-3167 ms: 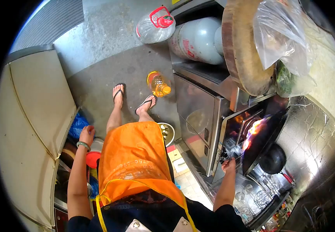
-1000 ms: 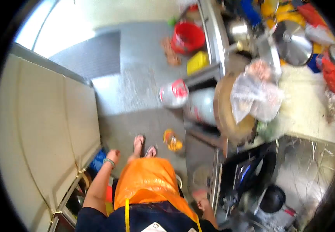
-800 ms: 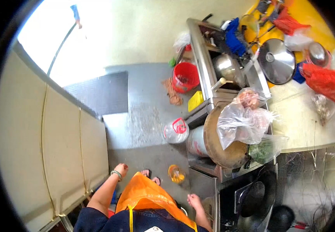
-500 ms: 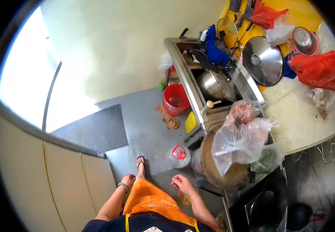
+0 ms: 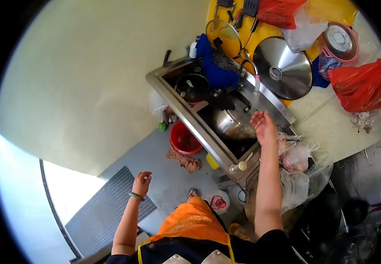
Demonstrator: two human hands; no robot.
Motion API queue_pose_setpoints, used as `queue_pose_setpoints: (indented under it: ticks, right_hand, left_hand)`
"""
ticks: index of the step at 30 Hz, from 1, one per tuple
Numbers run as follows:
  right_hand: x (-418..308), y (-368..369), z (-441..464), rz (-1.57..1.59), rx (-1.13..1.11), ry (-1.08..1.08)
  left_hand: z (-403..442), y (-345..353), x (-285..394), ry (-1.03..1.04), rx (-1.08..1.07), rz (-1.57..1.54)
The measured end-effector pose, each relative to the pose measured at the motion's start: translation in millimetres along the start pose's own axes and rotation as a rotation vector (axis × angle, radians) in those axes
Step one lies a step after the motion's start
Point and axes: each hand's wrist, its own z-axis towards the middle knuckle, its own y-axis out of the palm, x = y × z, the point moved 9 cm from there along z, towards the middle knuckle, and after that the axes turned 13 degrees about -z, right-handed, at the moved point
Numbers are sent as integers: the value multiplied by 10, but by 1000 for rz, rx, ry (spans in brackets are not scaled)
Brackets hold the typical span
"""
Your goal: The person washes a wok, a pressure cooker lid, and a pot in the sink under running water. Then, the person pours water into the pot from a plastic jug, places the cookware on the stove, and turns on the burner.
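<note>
Head view shows right hand [image 5: 264, 128] spread by the sink [image 5: 194, 125], left hand [image 5: 142, 184] half-curled outside — metal pot [image 5: 228, 125] inside likely slick, best rim-held.

Pale cream-grn wall [image 5: 89, 79] fills upper L. Grey floor [image 5: 162, 176] runs below it, w/ dk ribbed mat [image 5: 107, 215] lower L. V. bright light nr mat, at L side. Counter [image 5: 331, 136] at R has pale top, yellow covering [image 5: 259, 37] twd back; dk shiny surface [image 5: 377, 163] lower R.
</note>
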Motion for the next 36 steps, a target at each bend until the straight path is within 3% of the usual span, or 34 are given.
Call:
queue_pose_setpoints:
  ticks: [4, 7, 8, 9, 10, 13, 15, 17, 21, 24, 26, 28, 30, 32, 34, 36]
  right_hand:
    - [362, -1091, 1232, -13, 317, 106]
    - [976, -1764, 2101, 165, 357, 125]
    - [1130, -1888, 2351, 95, 338, 125]
    - [1321, -1837, 2644, 539, -284, -17]
    - [1260, -1770, 2451, 359, 450, 190]
    - [1384, -1662, 2610, 411, 412, 230]
    - [1626, -1780, 2758, 299, 313, 274]
    - [1399, -1638, 2575, 18, 280, 293]
    - [826, -1631, 2102, -340, 198, 299]
    - [79, -1700, 1503, -1113, 162, 191]
    - [-740, -1693, 757, -1095, 524, -70]
    - [-1175, -2053, -135, -1144, 957, -35]
    - [-1048, -2264, -784, -1725, 1015, 492]
    - [-541, -2464, -1073, -1958, 897, 631]
    - [-97, -2733, -1201, -2156, 737, 857]
    - [111, -3052, -1388, -2127, 920, 876]
  left_hand:
    - [910, 389, 1139, 144, -126, -247]
    - [1599, 834, 1999, 233, -258, -369]
    - [1840, 1065, 2251, 269, -315, -427]
    - [2090, 1317, 2489, 300, -367, -401]
    - [2287, 1550, 2836, 387, -424, -297]
    - [2926, 2646, 3087, -118, -721, -818]
    - [3386, 3404, 3001, -295, -786, -1060]
    - [3740, 4096, 2764, -510, -741, -1072]
    - [4046, 5133, 2548, -600, -769, -989]
    - [3892, 5532, 2555, -768, -724, -1024]
    - [3772, 5676, 2668, -769, -722, -1069]
    - [3713, 5806, 2594, -746, -826, -978]
    - [3781, 5963, 2569, -630, -937, -848]
    - [3879, 6115, 2489, -443, -1037, -655]
    - [3970, 5990, 2785, 647, -1028, 108]
    - [4084, 5837, 2675, 678, -1060, 226]
